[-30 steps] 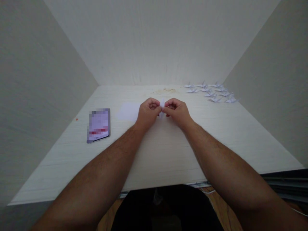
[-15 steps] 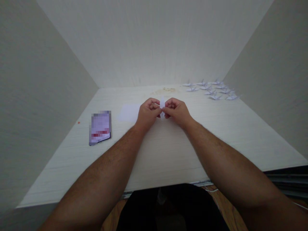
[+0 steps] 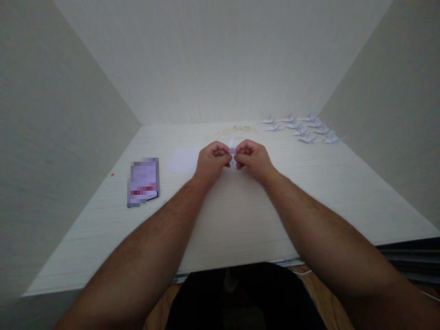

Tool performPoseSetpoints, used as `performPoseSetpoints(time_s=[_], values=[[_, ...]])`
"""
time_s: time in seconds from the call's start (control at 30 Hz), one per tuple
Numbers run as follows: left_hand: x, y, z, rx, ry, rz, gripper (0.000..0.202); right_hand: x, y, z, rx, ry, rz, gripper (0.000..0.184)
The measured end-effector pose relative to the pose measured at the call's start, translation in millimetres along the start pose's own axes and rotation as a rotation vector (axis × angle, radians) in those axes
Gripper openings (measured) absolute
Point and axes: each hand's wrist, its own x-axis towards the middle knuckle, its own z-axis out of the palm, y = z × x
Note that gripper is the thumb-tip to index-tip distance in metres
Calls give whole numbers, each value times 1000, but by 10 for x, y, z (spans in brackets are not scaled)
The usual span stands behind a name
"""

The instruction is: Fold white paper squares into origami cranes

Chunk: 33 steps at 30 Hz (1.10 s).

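Note:
A small folded piece of white paper stands upright between my two hands, over the middle of the table. My left hand pinches its left side between thumb and fingers. From the other side my right hand grips it the same way. The paper has a pointed tip at the top and a rounded, shaded bulge at its centre. Some of its lower part is hidden behind my fingertips. White sheets of paper lie flat beside my left hand, partly covered by it.
Several folded white paper cranes stand at the back right of the white table. A phone or tablet, its screen blurred, lies on the left. A small orange speck is near the left edge. Walls enclose the back and both sides.
The folded paper's middle has opened into a rounded bulge, where it looked flat and narrow before. Both hands stay in nearly the same place, fingers slightly shifted.

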Motion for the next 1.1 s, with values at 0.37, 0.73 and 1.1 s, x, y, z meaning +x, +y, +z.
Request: performPoseSetpoints(time_s=[0.37, 0.73, 1.1], values=[[11, -5, -5, -29, -16, -12, 12, 8, 14, -12, 22, -27, -45, 9], [5, 3, -6, -73, -15, -56, 11, 10, -6, -34, 32, -44, -23, 10], [-3, 27, -22, -94, -27, -90, 5, -18, -34, -46, 21, -11, 10, 11]])
